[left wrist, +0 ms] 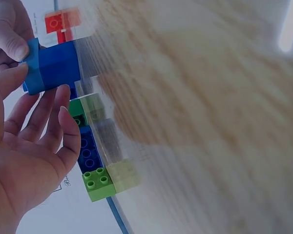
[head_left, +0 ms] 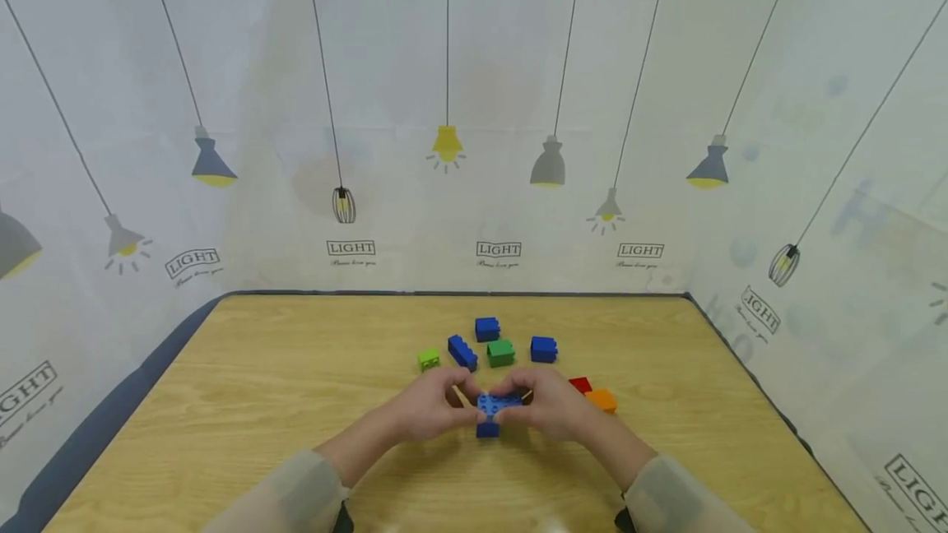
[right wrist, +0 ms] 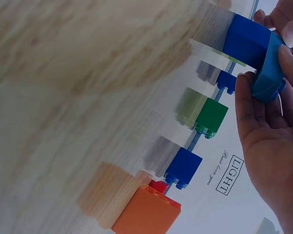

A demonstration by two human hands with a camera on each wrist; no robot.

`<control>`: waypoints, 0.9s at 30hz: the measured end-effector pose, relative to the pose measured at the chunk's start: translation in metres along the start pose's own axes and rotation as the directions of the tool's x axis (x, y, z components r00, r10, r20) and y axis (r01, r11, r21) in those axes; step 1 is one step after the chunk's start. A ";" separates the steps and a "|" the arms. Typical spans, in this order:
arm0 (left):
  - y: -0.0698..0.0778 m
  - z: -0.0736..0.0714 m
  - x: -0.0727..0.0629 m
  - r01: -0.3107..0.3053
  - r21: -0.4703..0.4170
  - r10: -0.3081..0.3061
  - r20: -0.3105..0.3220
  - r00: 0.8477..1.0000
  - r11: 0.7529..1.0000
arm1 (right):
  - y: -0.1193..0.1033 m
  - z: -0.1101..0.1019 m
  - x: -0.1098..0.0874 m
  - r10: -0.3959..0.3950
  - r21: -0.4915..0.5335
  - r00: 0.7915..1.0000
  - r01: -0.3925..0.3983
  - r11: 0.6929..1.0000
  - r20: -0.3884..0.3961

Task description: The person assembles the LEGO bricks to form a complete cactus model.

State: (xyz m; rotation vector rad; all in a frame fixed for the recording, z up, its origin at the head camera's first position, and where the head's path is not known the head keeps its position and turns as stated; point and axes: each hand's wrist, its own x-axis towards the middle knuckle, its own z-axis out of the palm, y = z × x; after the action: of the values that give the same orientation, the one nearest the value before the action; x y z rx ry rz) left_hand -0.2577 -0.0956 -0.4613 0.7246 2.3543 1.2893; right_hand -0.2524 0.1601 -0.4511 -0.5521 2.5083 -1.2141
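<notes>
A lighter blue building brick [head_left: 489, 404] with studs on top sits on a darker blue brick [head_left: 487, 430] that stands on the table. It reaches past the lower brick on the right. My left hand [head_left: 429, 408] pinches the lighter brick's left end between thumb and fingers. From the other side my right hand [head_left: 551, 403] grips its right end, thumb in front and fingers behind. In the right wrist view the lighter brick [right wrist: 269, 68] juts out from the darker one [right wrist: 246, 41], its overhanging end between the right thumb and fingers.
Behind the hands lie a lime brick [head_left: 429, 359], a long blue brick [head_left: 462, 352], a green brick [head_left: 500, 353] and two more blue bricks [head_left: 487, 329] [head_left: 544, 349]. Beyond the right hand are a red brick [head_left: 580, 385] and an orange brick [head_left: 601, 400]. A printed curtain [head_left: 400, 212] borders the wooden table [head_left: 296, 352].
</notes>
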 end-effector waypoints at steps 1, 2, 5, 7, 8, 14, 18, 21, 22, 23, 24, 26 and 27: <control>0.000 0.000 0.000 0.000 0.001 0.000 -0.002 1.000 1.000 | 0.000 0.000 0.000 -0.004 -0.003 1.000 0.004 1.000 0.000; 0.000 0.000 0.000 -0.002 0.002 0.002 -0.003 1.000 1.000 | 0.000 0.000 0.000 -0.007 -0.009 1.000 0.007 1.000 0.001; 0.000 -0.001 0.000 -0.002 0.010 0.002 -0.005 1.000 1.000 | 0.000 -0.002 0.001 -0.016 -0.018 1.000 0.016 1.000 0.013; 0.000 -0.002 0.000 0.009 0.012 -0.009 -0.002 1.000 1.000 | 0.001 -0.004 0.000 -0.033 -0.019 0.999 0.034 0.999 0.036; 0.000 -0.001 0.000 0.013 0.012 -0.013 -0.002 1.000 1.000 | 0.002 -0.005 -0.001 -0.043 -0.024 0.998 0.044 0.999 0.051; 0.000 -0.002 -0.003 0.014 -0.001 -0.014 0.004 1.000 1.000 | 0.010 -0.012 -0.007 -0.067 -0.021 0.994 0.069 0.997 0.092; -0.006 -0.003 -0.001 -0.025 0.005 0.025 0.008 1.000 1.000 | 0.013 -0.012 -0.009 -0.017 0.120 0.997 0.008 0.993 0.076; -0.005 -0.002 -0.001 -0.015 0.001 0.015 0.003 1.000 1.000 | 0.014 -0.010 -0.010 0.013 0.236 0.997 -0.030 0.971 0.073; -0.005 -0.002 -0.001 -0.007 -0.001 0.007 -0.001 1.000 1.000 | 0.015 -0.010 -0.009 0.018 0.257 0.997 -0.036 0.966 0.072; 0.001 -0.001 -0.003 0.025 -0.010 -0.025 -0.006 1.000 1.000 | 0.015 -0.009 -0.009 0.023 0.273 0.997 -0.042 0.961 0.073; 0.001 0.000 -0.004 0.033 -0.009 -0.033 -0.011 0.999 0.999 | 0.015 -0.009 -0.009 0.026 0.283 0.997 -0.045 0.958 0.072; 0.000 0.002 -0.004 0.040 -0.004 -0.040 -0.013 0.999 0.999 | 0.015 -0.008 -0.010 0.026 0.296 0.997 -0.046 0.954 0.071; 0.000 0.002 -0.004 0.036 -0.004 -0.036 -0.012 0.999 0.999 | 0.016 -0.008 -0.010 0.028 0.302 0.997 -0.048 0.952 0.071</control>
State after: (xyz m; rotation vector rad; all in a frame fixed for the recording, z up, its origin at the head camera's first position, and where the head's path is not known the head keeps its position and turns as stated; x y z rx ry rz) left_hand -0.2531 -0.0967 -0.4627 0.6717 2.3626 1.2863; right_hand -0.2502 0.1789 -0.4581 -0.4543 2.2074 -1.5038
